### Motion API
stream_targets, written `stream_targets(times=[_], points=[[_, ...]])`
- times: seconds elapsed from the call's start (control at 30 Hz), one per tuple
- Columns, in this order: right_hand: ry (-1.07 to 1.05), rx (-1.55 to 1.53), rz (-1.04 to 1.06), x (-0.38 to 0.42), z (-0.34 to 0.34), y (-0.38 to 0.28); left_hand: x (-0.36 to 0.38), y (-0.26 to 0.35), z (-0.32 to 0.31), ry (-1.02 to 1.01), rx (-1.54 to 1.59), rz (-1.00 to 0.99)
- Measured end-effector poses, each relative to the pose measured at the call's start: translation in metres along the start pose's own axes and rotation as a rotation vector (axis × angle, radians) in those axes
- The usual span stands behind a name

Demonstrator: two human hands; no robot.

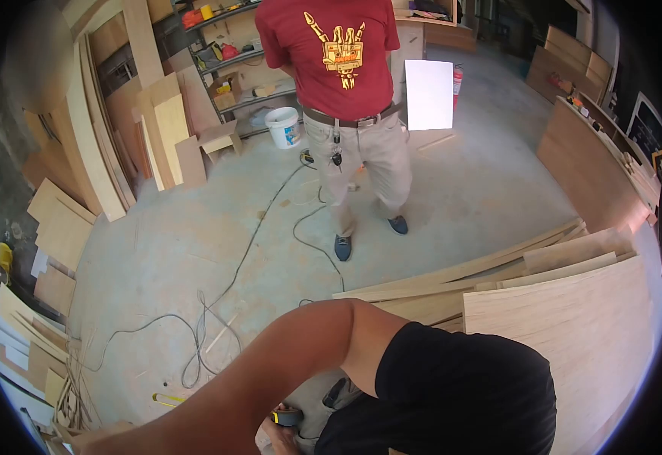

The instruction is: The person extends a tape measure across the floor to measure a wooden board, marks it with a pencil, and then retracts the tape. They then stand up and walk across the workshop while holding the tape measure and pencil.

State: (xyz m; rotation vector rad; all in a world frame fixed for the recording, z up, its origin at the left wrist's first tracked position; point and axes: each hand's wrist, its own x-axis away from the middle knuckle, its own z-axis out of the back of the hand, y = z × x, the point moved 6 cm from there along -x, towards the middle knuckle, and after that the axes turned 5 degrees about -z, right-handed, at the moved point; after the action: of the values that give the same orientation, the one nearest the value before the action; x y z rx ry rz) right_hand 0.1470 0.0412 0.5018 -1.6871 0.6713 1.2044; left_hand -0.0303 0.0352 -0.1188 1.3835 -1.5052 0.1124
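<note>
My right arm, in a black short sleeve, reaches across the bottom of the view to the lower left; its hand is outside the frame. Under the forearm, part of my left hand (279, 440) shows at the bottom edge, closed against a black and yellow tape measure (287, 416); most of its fingers are hidden. A short length of yellow tape blade (168, 399) shows on the other side of the forearm, near the floor.
A person (346, 68) in a red shirt stands ahead, hands behind the back. Cables (249, 250) trail over the floor. Plywood sheets (566, 318) lie at right; boards (96, 144) lean at left. A white bucket (284, 127), shelves and a white panel (429, 95) are farther back.
</note>
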Motion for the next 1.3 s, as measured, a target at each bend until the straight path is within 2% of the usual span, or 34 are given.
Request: stream_targets(times=[0.1, 0.17, 0.2, 0.27, 0.37, 0.43, 0.53, 0.6, 0.67, 0.77, 0.9, 1.0, 1.07, 1.13, 1.23, 1.3], points=[[0.035, 0.075, -0.202, 0.015, 0.024, -0.002, 0.003, -0.001, 0.000, -0.007, -0.005, 0.000], [0.282, 0.231, -0.324, 0.042, 0.041, -0.013, 0.000, 0.000, -0.002, -0.019, -0.015, 0.010], [0.331, 0.274, -0.263, 0.053, 0.045, -0.018, 0.002, 0.001, -0.004, -0.031, -0.021, 0.009], [0.437, 0.440, -0.381, 0.086, 0.057, -0.013, 0.001, 0.004, -0.009, -0.060, -0.050, 0.006], [0.511, 0.442, -0.614, 0.143, 0.070, -0.001, -0.002, 0.013, -0.022, -0.099, -0.095, 0.008], [0.449, 0.472, -0.501, 0.158, 0.057, 0.002, -0.001, 0.023, -0.036, -0.136, -0.146, 0.002], [0.645, 0.261, -0.329, 0.142, 0.016, -0.024, -0.002, 0.037, -0.072, -0.225, -0.247, -0.044], [0.327, 0.391, -0.143, 0.115, 0.004, -0.042, -0.002, 0.040, -0.096, -0.291, -0.356, -0.104], [0.195, 0.414, -0.012, 0.098, -0.008, -0.049, -0.001, 0.037, -0.126, -0.349, -0.502, -0.187], [0.255, 0.343, 0.042, 0.089, -0.018, -0.050, -0.009, 0.015, -0.139, -0.385, -0.719, -0.297], [0.224, 0.372, 0.011, 0.087, -0.011, -0.046, -0.007, 0.014, -0.143, -0.415, -0.728, -0.338], [0.283, 0.561, -0.126, 0.088, -0.014, -0.056, 0.007, 0.016, -0.145, -0.415, -0.630, -0.225], [0.269, 0.741, -0.177, 0.084, -0.012, -0.073, 0.002, 0.017, -0.143, -0.414, -0.630, -0.231], [0.175, 0.893, -0.127, 0.075, -0.004, -0.090, -0.006, 0.020, -0.139, -0.417, -0.637, -0.239], [0.042, 0.917, -0.250, 0.056, -0.027, -0.109, 0.001, 0.017, -0.140, -0.432, -0.665, -0.243], [-0.043, 0.926, -0.411, 0.032, -0.045, -0.109, 0.009, 0.017, -0.145, -0.435, -0.680, -0.238]])
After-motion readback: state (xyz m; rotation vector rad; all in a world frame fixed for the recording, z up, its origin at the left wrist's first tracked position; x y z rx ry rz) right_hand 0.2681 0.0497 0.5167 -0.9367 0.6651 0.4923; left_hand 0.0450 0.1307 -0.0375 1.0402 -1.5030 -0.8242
